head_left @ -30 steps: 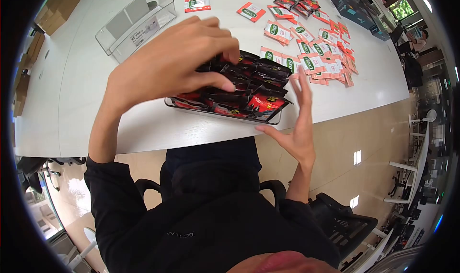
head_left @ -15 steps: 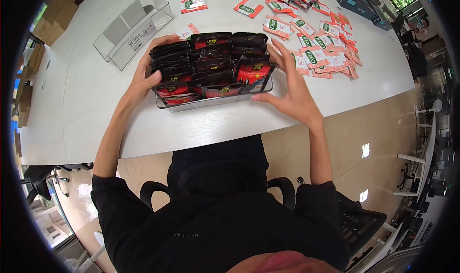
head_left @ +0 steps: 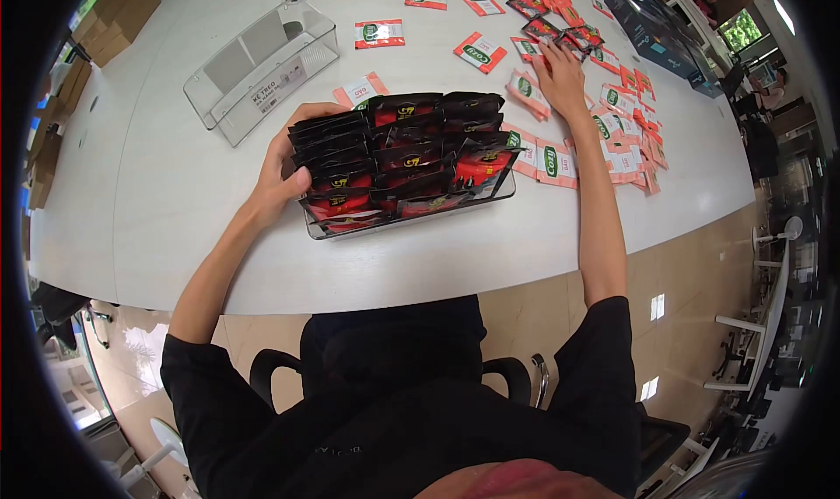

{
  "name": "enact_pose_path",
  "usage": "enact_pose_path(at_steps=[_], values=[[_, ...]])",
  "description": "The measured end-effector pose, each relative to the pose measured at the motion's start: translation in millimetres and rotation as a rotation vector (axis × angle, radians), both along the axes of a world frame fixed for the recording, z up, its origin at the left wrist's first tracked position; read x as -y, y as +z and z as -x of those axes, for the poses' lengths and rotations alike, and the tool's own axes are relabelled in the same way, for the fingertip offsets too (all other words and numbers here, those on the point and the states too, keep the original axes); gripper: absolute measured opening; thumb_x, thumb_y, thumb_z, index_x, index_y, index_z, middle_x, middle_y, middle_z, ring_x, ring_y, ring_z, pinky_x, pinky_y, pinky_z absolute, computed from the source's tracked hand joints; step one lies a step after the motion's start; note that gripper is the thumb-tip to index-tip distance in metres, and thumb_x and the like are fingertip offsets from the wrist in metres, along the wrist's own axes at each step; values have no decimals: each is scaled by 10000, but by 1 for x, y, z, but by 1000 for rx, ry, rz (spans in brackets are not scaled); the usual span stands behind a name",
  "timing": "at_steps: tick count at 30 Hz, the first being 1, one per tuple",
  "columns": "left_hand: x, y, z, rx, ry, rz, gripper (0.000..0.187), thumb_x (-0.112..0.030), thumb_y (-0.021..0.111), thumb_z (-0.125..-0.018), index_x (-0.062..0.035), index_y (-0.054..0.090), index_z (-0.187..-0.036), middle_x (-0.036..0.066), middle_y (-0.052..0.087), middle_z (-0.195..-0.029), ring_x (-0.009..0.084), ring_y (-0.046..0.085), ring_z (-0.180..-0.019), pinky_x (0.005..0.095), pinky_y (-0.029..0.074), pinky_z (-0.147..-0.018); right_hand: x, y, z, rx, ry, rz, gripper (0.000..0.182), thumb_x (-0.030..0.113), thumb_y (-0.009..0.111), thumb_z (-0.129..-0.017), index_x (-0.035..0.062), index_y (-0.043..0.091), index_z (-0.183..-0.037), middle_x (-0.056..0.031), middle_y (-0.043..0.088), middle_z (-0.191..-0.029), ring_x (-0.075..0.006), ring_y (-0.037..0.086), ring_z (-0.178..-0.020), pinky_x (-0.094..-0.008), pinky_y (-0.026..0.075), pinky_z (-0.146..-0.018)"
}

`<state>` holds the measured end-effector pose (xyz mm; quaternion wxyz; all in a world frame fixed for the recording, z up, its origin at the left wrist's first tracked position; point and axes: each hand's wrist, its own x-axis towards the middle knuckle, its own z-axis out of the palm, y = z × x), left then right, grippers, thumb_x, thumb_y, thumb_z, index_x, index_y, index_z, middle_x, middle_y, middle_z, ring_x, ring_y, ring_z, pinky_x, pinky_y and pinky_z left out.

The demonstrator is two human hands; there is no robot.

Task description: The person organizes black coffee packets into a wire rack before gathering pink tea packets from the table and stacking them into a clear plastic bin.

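Note:
A clear plastic bin (head_left: 411,216) packed with upright black-and-red coffee sachets (head_left: 411,158) stands on the white table in front of me. My left hand (head_left: 284,171) grips its left end, thumb on the near side and fingers round the back. Away from the bin, my right hand (head_left: 562,77) reaches over the scattered sachets, fingers stretched out and apart. Its fingertips are at a few loose black-and-red sachets (head_left: 582,38), and whether they touch one is hard to see. Under and around that hand lie several red-and-white Cozy sachets (head_left: 553,164).
At the left stands a second clear plastic bin (head_left: 254,70) with a printed label. Single Cozy sachets (head_left: 479,53) lie spread across the far middle. A dark box (head_left: 652,35) is along the far right edge, and cardboard boxes (head_left: 118,17) are at the far left.
My right hand has let go of the filled bin and moved away to the far right, over the loose sachets. The left hand still holds the bin.

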<state>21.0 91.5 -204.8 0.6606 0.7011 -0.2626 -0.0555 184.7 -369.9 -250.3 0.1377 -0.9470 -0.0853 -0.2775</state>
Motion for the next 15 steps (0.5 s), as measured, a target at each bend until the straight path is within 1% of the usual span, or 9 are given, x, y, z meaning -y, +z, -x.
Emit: enact_pose_path(at_steps=[1, 2, 3, 5, 6, 8, 11, 12, 15], values=[[-1, -3, 1, 19, -19, 4, 1022, -815, 587, -787, 13, 517, -1383, 93, 565, -1310, 206, 577, -1254, 360, 443, -1077, -4, -7, 8, 49, -8, 10, 449, 426, 515, -1041, 82, 743, -1216, -142, 561, -1483, -354, 428, -1421, -512, 264, -1185], [-1, -5, 0, 9, -13, -8, 1095, -897, 498, -787, 20, 514, -1387, 101, 565, -1319, 205, 573, -1262, 360, 439, -1086, -4, -7, 10, 80, -9, -5, 430, 396, 518, -1041, 67, 747, -1198, -125, 623, -1407, -330, 472, -1376, -490, 264, -1176], [-1, -6, 0, 2, -11, -3, 1095, -897, 498, -787, 20, 514, -1387, 101, 565, -1319, 205, 573, -1262, 360, 439, -1086, -9, 4, 18, 74, -6, 0, 430, 396, 518, -1041, 67, 747, -1198, -125, 623, -1407, -330, 472, -1376, -490, 264, -1176], [-1, -3, 2, -53, -23, 20, 1159, -949, 431, -783, 32, 496, -1397, 112, 568, -1329, 204, 568, -1270, 361, 447, -1085, -18, 26, 36, 18, 12, 112, 384, 347, 530, -1043, 56, 764, -1134, -112, 691, -1276, -320, 539, -1284, -496, 297, -1145], [-1, -2, 3, -63, -24, 16, 1159, -949, 431, -783, 32, 496, -1397, 112, 568, -1329, 204, 568, -1270, 361, 447, -1085, -20, 35, 42, 8, 11, 108, 384, 347, 530, -1043, 56, 764, -1134, -112, 691, -1276, -320, 539, -1284, -496, 297, -1145], [-1, 0, 6, -57, -41, 22, 1155, -946, 326, -828, 39, 463, -1417, 122, 573, -1334, 207, 562, -1280, 363, 452, -1087, -24, 49, 51, -51, 7, 195, 348, 304, 547, -1040, 44, 777, -1057, -102, 722, -1165, -326, 583, -1189, -492, 329, -1113], [0, 5, 8, -71, -63, 40, 1113, -906, 247, -880, 44, 437, -1429, 128, 577, -1339, 208, 554, -1293, 364, 451, -1096, -18, 43, 49, 2, 56, 166, 344, 298, 565, -1033, 28, 777, -1012, -104, 716, -1174, -332, 593, -1163, -483, 350, -1100], [-1, 0, 6, -53, -107, 83, 1068, -869, 184, -915, 27, 435, -1438, 127, 576, -1357, 206, 546, -1305, 372, 437, -1112, -15, 41, 46, -8, 88, 169, 363, 302, 547, -1040, 17, 771, -1047, -113, 707, -1213, -337, 583, -1190, -477, 357, -1105], [-1, 2, 10, -115, -71, 71, 1033, -855, 161, -927, -7, 453, -1440, 105, 582, -1374, 193, 538, -1315, 381, 406, -1137, -8, 23, 34, 61, 192, 231, 372, 302, 528, -1047, 15, 753, -1121, -122, 683, -1278, -345, 567, -1225, -479, 346, -1122]])
